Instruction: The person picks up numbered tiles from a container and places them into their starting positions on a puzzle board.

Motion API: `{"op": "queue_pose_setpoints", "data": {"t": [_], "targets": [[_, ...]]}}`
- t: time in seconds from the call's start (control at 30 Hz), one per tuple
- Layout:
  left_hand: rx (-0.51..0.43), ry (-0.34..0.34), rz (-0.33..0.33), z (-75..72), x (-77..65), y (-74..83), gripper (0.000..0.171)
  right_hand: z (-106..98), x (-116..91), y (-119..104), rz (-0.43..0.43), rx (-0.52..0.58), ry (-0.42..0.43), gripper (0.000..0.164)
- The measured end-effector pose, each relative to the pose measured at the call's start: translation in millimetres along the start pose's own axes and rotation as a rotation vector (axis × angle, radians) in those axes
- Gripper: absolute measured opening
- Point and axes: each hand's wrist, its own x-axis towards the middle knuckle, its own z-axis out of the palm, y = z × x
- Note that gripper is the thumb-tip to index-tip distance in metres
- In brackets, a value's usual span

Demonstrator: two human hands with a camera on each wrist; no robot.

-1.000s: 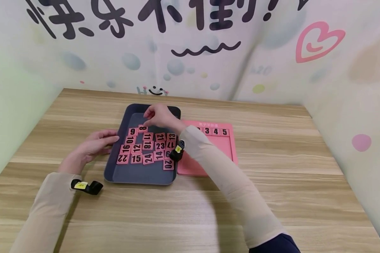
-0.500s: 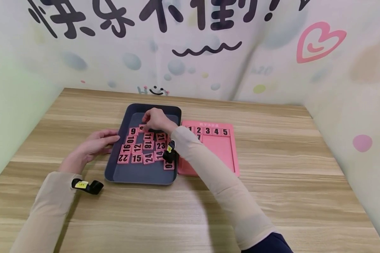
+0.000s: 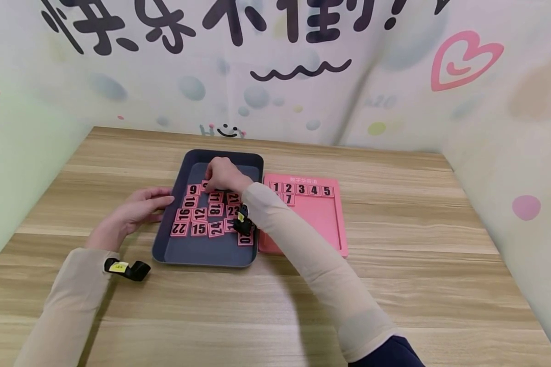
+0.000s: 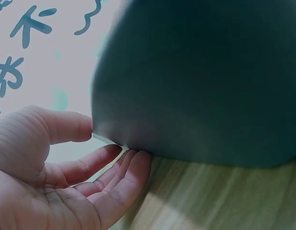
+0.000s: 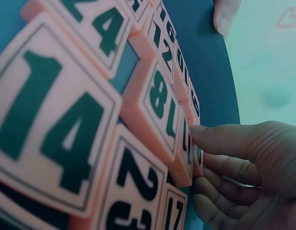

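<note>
In the head view, a dark grey tray (image 3: 206, 255) holds several pink tiles with black numbers, such as the 15 tile (image 3: 199, 228). My right hand (image 3: 225, 176) reaches into the tray's upper part. In the right wrist view its thumb and fingers pinch a number tile (image 5: 199, 160) in the far row, the 8 tile, mostly hidden by the hand in the head view. My left hand (image 3: 144, 206) holds the tray's left side, thumb at the rim and fingers lower against the outer wall. To the tray's right lies a pink puzzle board (image 3: 319, 219), with tiles 1 to 5 along its top row.
On the board's second row sits the 7 tile (image 3: 289, 199); the right sleeve partly covers the tile beside it. Both trays rest on a wooden table (image 3: 395, 285). A printed wall (image 3: 303, 102) stands behind the table.
My right hand has come down and slightly left onto the 8 tile, and its forearm has shifted left, showing more of the pink board. The left hand stays at the tray.
</note>
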Motion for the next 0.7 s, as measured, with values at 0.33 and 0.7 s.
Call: {"op": "queue_pose_setpoints", "data": {"t": [0.33, 0.7], "targets": [[0.022, 0.001, -0.006, 0.1, 0.4, -1.6, 0.057, 0, 1, -3, 0.0, -0.094, -0.007, 0.015], [0.009, -0.002, 0.004, 0.2, 0.0, -1.2, 0.058, -28, -16, 2, -0.032, -0.02, 0.036, 0.031]]}}
